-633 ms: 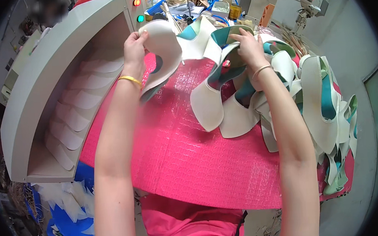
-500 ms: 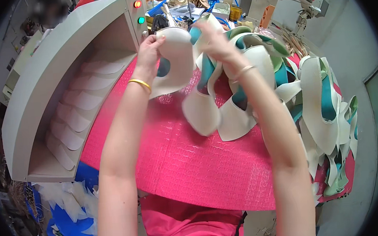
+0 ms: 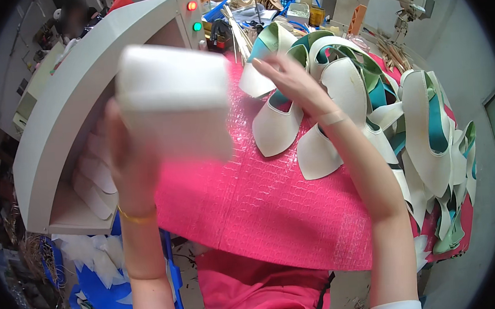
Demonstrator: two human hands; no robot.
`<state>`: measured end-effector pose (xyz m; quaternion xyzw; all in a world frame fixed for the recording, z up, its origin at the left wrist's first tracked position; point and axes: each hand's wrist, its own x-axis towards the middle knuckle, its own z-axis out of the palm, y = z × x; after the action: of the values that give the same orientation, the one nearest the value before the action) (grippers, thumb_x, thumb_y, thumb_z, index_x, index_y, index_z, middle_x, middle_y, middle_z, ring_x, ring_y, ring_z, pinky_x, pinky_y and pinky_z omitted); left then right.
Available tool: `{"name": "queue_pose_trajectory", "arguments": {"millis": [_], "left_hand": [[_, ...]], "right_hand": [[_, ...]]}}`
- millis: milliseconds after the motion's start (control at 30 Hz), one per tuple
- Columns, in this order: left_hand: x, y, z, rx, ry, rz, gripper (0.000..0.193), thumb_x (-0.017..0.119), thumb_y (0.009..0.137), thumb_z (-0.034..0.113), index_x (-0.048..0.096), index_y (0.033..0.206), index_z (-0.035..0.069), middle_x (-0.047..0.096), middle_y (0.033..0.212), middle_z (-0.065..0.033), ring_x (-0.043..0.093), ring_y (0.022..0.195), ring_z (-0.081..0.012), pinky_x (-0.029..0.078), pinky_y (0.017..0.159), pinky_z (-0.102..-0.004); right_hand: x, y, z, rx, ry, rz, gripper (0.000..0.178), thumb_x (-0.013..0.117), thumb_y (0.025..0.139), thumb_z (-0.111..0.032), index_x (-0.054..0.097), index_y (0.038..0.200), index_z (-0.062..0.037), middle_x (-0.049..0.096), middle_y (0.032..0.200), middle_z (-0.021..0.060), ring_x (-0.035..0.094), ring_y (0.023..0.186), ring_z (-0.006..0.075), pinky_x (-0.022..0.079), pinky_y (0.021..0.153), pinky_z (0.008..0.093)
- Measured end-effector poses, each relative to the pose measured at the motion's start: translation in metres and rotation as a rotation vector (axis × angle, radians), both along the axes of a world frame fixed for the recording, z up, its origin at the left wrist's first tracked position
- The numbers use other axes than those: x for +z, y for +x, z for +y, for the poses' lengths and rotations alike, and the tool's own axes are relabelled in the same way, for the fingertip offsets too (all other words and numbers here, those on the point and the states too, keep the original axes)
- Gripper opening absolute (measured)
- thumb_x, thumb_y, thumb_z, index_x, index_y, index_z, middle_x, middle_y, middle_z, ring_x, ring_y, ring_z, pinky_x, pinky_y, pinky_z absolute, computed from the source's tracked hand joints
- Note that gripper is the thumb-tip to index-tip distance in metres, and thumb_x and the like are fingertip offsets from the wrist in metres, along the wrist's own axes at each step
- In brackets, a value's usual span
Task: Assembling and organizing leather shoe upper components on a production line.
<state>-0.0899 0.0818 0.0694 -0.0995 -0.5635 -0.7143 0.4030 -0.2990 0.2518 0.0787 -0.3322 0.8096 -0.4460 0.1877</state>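
My left hand (image 3: 129,148) is closed on a white shoe upper (image 3: 174,96), lifted near the curved grey cabinet and smeared by motion. The fingers wrap its left side. My right hand (image 3: 291,82), fingers stretched out and holding nothing, hovers at the near-left part of a pile of similar uppers. One white upper with teal lining (image 3: 258,78) lies just left of its fingertips, and another (image 3: 278,126) rests below the hand. Whether the fingers touch the pile I cannot tell.
On the left, the curved grey cabinet (image 3: 46,151) with red and green lights holds several white curved pieces (image 3: 97,182). Pink textured sheeting (image 3: 263,211) covers the table. More uppers (image 3: 427,136) overhang its right side. A sewing machine (image 3: 406,8) stands at the back right.
My left hand has swung the upper left and toward me, off the table's middle. My right hand has moved slightly right and nearer. The view has shifted slightly.
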Motion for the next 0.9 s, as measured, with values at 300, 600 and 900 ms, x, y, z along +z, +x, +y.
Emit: {"name": "queue_pose_trajectory", "arguments": {"millis": [300, 600, 900], "left_hand": [[-0.069, 0.116, 0.133, -0.997, -1.043, -0.274, 0.013, 0.052, 0.073, 0.004, 0.047, 0.085, 0.004, 0.042, 0.127, -0.007, 0.055, 0.068, -0.0284, 0.045, 0.055, -0.0365], [-0.058, 0.127, 0.105, -1.097, -0.674, -0.376, 0.085, 0.073, 0.058, 0.041, 0.035, 0.13, 0.016, 0.033, 0.132, -0.0185, 0.039, 0.117, -0.0311, 0.029, 0.097, -0.0419], [-0.1, 0.06, 0.144, -0.799, -0.073, -0.758, 0.028, 0.066, 0.069, 0.018, 0.063, 0.083, -0.005, 0.063, 0.079, -0.0067, 0.058, 0.07, -0.0112, 0.046, 0.06, -0.0234]], "right_hand": [[-0.063, 0.152, 0.094, 0.52, -0.526, -1.051, 0.076, 0.021, 0.082, -0.064, 0.052, 0.109, 0.0, 0.049, 0.113, 0.0064, 0.046, 0.105, 0.0176, 0.032, 0.092, 0.0338], [-0.051, 0.221, 0.18, 0.138, -0.311, 0.115, 0.019, 0.065, 0.072, -0.012, 0.055, 0.083, -0.0006, 0.053, 0.099, 0.0096, 0.054, 0.084, 0.0214, 0.042, 0.077, 0.0294], [-0.069, 0.223, 0.231, 0.234, -0.339, -0.263, 0.025, 0.055, 0.077, -0.007, 0.053, 0.1, 0.0021, 0.058, 0.092, 0.0132, 0.057, 0.082, 0.0201, 0.044, 0.074, 0.0306]]}}
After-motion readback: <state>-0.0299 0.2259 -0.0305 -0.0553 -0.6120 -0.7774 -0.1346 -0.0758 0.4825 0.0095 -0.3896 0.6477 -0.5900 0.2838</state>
